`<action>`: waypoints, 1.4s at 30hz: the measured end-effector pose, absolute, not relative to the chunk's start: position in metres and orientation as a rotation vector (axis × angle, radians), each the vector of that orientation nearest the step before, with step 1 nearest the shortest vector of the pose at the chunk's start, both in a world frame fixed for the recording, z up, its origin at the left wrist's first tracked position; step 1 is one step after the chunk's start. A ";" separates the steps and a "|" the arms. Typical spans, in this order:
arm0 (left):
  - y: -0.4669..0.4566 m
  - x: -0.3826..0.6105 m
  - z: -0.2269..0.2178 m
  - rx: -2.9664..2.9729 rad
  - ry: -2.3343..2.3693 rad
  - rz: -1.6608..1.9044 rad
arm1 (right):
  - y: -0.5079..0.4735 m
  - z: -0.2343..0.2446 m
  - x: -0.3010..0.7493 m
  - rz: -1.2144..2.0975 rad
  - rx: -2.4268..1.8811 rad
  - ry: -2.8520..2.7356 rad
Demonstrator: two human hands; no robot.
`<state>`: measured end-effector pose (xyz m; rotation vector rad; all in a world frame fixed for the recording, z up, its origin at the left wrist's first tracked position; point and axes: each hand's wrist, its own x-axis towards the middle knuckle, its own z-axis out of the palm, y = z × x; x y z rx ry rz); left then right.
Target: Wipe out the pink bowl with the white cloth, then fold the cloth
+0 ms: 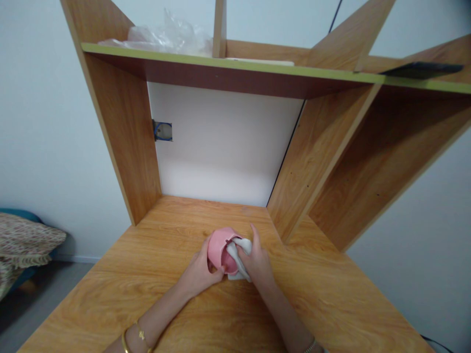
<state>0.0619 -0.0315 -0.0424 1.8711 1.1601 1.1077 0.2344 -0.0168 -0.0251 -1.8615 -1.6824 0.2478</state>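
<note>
A pink bowl (219, 243) is tipped on its side just over the wooden desk, its opening turned to the right. My left hand (203, 268) is closed round the bowl's left side, with the thumb at the lower rim. In my right hand (256, 260) is a white cloth (241, 245), part of it pushed inside the bowl and part hanging below the rim. The right index finger points up, away from the cloth. The fingertips inside the bowl are partly hidden by the cloth.
The wooden desk (147, 289) spreads under both arms. Upright panels (316, 162) and a shelf (257, 78) rise behind it. Clear plastic wrap (169, 37) and a dark flat object (423, 69) lie on the shelf. A wall socket box (163, 131) shows at the back left.
</note>
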 end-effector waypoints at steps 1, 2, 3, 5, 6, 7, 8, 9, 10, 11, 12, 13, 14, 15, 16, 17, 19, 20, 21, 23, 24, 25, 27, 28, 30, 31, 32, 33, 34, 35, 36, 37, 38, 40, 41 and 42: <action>-0.032 0.061 -0.042 1.896 1.160 1.101 | -0.017 -0.023 0.236 0.212 -1.859 -1.718; -0.033 0.061 -0.042 1.926 1.163 1.092 | -0.018 -0.021 0.238 0.176 -1.846 -1.756; -0.034 0.060 -0.041 1.957 1.170 1.079 | -0.018 -0.020 0.239 0.142 -1.830 -1.791; -0.035 0.057 -0.039 2.011 1.195 1.048 | -0.020 -0.018 0.240 0.089 -1.795 -1.842; -0.036 0.055 -0.038 2.030 1.205 1.032 | -0.021 -0.018 0.240 0.073 -1.781 -1.858; -0.036 0.053 -0.037 2.044 1.211 1.015 | -0.021 -0.018 0.240 0.069 -1.769 -1.873; -0.036 0.051 -0.037 2.053 1.217 0.998 | -0.022 -0.019 0.239 0.078 -1.759 -1.886; -0.036 0.049 -0.037 2.061 1.221 0.983 | -0.022 -0.020 0.238 0.097 -1.748 -1.902; -0.035 0.048 -0.036 2.068 1.224 0.972 | -0.022 -0.021 0.237 0.126 -1.738 -1.921; -0.035 0.046 -0.036 2.074 1.227 0.964 | -0.022 -0.023 0.237 0.159 -1.726 -1.940; -0.034 0.045 -0.036 2.080 1.233 0.960 | -0.021 -0.025 0.236 0.191 -1.711 -1.954; -0.034 0.044 -0.035 2.086 1.238 0.956 | -0.021 -0.026 0.235 0.218 -1.693 -1.959; -0.034 0.044 -0.035 2.090 1.245 0.952 | -0.020 -0.028 0.235 0.241 -1.676 -1.957; -0.034 0.044 -0.034 2.094 1.250 0.946 | -0.019 -0.030 0.235 0.262 -1.662 -1.949; -0.034 0.045 -0.033 2.098 1.255 0.939 | -0.019 -0.031 0.235 0.282 -1.654 -1.936; -0.035 0.045 -0.032 2.100 1.257 0.933 | -0.018 -0.033 0.235 0.302 -1.648 -1.920; -0.035 0.047 -0.030 2.094 1.256 0.940 | -0.017 -0.035 0.235 0.352 -1.637 -1.885; -0.035 0.048 -0.030 2.078 1.256 0.957 | -0.017 -0.036 0.235 0.382 -1.627 -1.861; -0.035 0.048 -0.029 2.051 1.256 0.980 | -0.017 -0.037 0.235 0.411 -1.614 -1.829; -0.034 0.050 -0.030 1.975 1.250 1.031 | -0.016 -0.039 0.234 0.456 -1.585 -1.735; -0.033 0.051 -0.032 1.940 1.244 1.052 | -0.015 -0.040 0.234 0.470 -1.572 -1.677; -0.033 0.052 -0.034 1.913 1.235 1.066 | -0.014 -0.041 0.233 0.480 -1.558 -1.617; -0.032 0.055 -0.039 1.893 1.201 1.082 | -0.013 -0.042 0.233 0.502 -1.524 -1.504; -0.032 0.058 -0.041 1.895 1.176 1.086 | -0.012 -0.043 0.233 0.520 -1.502 -1.463; -0.033 0.062 -0.045 1.888 1.111 1.109 | -0.011 -0.044 0.232 0.554 -1.453 -1.418; -0.034 0.064 -0.046 1.871 1.078 1.126 | -0.011 -0.044 0.231 0.567 -1.430 -1.412; -0.035 0.066 -0.046 1.846 1.051 1.149 | -0.011 -0.045 0.230 0.577 -1.408 -1.414; -0.036 0.067 -0.046 1.817 1.036 1.172 | -0.012 -0.046 0.229 0.583 -1.389 -1.420; -0.037 0.068 -0.045 1.789 1.031 1.195 | -0.012 -0.047 0.228 0.585 -1.375 -1.426; -0.038 0.068 -0.043 1.768 1.036 1.219 | -0.013 -0.047 0.226 0.584 -1.366 -1.433; -0.038 0.069 -0.042 1.757 1.048 1.232 | -0.013 -0.048 0.225 0.582 -1.365 -1.442; -0.039 0.069 -0.040 1.748 1.065 1.234 | -0.014 -0.047 0.224 0.575 -1.374 -1.451; -0.039 0.068 -0.038 1.738 1.086 1.222 | -0.014 -0.046 0.224 0.561 -1.395 -1.462; -0.039 0.068 -0.035 1.717 1.131 1.174 | -0.015 -0.043 0.224 0.517 -1.477 -1.490; -0.039 0.067 -0.034 1.716 1.159 1.145 | -0.015 -0.040 0.225 0.486 -1.538 -1.510; -0.038 0.066 -0.033 1.730 1.191 1.121 | -0.016 -0.037 0.226 0.450 -1.607 -1.535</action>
